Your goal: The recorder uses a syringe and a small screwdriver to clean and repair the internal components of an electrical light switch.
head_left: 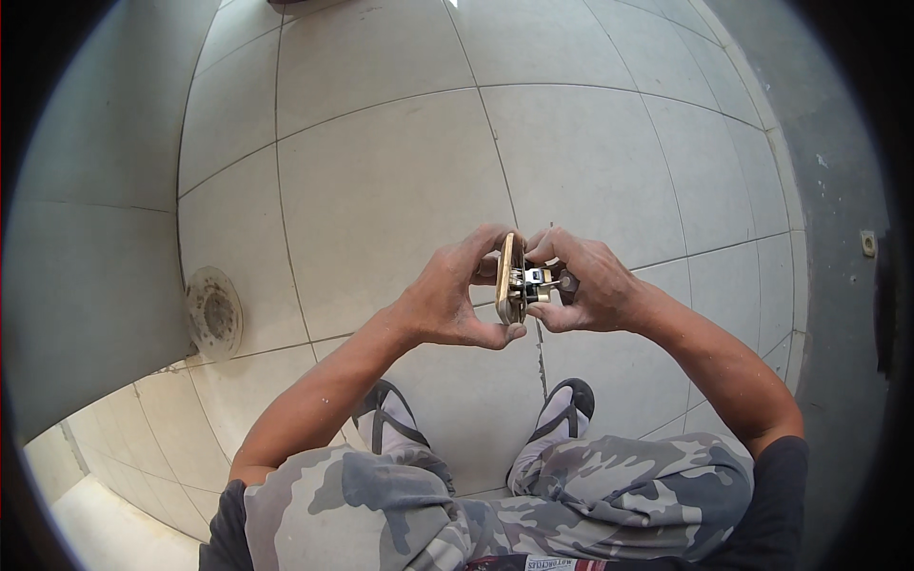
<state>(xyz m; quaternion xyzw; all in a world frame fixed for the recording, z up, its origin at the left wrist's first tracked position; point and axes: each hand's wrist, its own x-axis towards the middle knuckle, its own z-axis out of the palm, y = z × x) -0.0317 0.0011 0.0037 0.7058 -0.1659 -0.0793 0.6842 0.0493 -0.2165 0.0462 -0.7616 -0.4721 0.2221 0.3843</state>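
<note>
Above my feet, my left hand (455, 293) is closed around a gold-rimmed wall switch or socket plate (506, 281), with the thumb at its near edge and fingers at its far edge. The plate stands edge-on, its back facing right. A small white and metal electrical module (536, 278) sticks out from that back. My right hand (592, 284) is closed on the module side, thumb and fingers bent around a small dark knob-like piece (568, 285) that meets the module. Whether this is a tool handle or part of the fitting, I cannot tell. Both hands look dusty.
Large pale tiles (381, 190) cover the floor. A round, stained whitish disc (214, 313) lies by the grey panel (90, 285) on the left. A grey wall (838, 190) rises on the right, with a small beige fitting (867, 244). My sandalled feet (562, 409) are below my hands.
</note>
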